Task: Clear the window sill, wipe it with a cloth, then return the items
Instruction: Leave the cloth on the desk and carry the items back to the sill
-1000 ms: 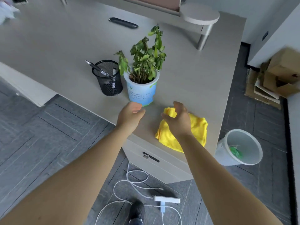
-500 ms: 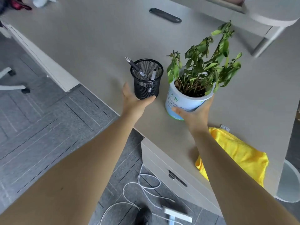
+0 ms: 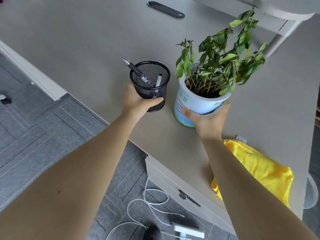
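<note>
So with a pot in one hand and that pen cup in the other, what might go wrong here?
The plant pot is tall and leafy, and the right hand grips it low, so it could tip and spill soil. A pen leans out of the mesh pen holder in the left hand and could slip out if it tilts.

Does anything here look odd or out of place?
The potted plant in the right hand tilts, its leaves drooping and wilted. On the floor, a white cable lies in loose loops. Nothing looks spilled.
</note>
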### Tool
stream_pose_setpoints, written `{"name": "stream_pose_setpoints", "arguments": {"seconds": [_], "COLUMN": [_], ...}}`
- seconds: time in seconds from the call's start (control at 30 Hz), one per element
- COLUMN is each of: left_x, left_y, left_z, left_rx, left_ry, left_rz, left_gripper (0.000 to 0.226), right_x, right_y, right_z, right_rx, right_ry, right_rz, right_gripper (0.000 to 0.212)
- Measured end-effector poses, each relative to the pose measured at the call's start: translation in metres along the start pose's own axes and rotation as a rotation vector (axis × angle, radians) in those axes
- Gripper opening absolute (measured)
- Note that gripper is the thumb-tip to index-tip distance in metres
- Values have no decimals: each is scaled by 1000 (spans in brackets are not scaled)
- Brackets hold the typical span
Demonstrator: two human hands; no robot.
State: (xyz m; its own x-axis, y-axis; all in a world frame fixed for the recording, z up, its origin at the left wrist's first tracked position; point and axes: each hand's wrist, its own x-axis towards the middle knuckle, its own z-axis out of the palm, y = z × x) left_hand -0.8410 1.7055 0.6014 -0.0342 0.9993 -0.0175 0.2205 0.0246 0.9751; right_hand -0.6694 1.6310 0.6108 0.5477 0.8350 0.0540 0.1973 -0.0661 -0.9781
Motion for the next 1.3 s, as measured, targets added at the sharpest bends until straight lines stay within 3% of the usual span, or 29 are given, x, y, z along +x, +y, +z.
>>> {"name": "stream_pose_setpoints", "arguments": {"seconds": [0.27, 0.63, 0.93, 1.3], "left_x": [-16, -88, -217, -373], "left_y": [14, 86, 146, 203], "left_z": [8, 27, 114, 259], "left_rx": [-40, -48, -49, -24], "left_ry": [55, -51, -298, -826], "left_rz": [9, 30, 117, 252], "left_gripper": [70, 75, 76, 77], "right_x": [-3, -39, -125, -250], "right_y": [-4, -56, -63, -50], "right_z": [-11, -93, -252, -449], "right_rx": [2, 55, 61, -85], "right_ry": [2, 113, 312, 855], "right_rz": [-3, -63, -115, -22], "right_gripper": [97, 89, 83, 85]}}
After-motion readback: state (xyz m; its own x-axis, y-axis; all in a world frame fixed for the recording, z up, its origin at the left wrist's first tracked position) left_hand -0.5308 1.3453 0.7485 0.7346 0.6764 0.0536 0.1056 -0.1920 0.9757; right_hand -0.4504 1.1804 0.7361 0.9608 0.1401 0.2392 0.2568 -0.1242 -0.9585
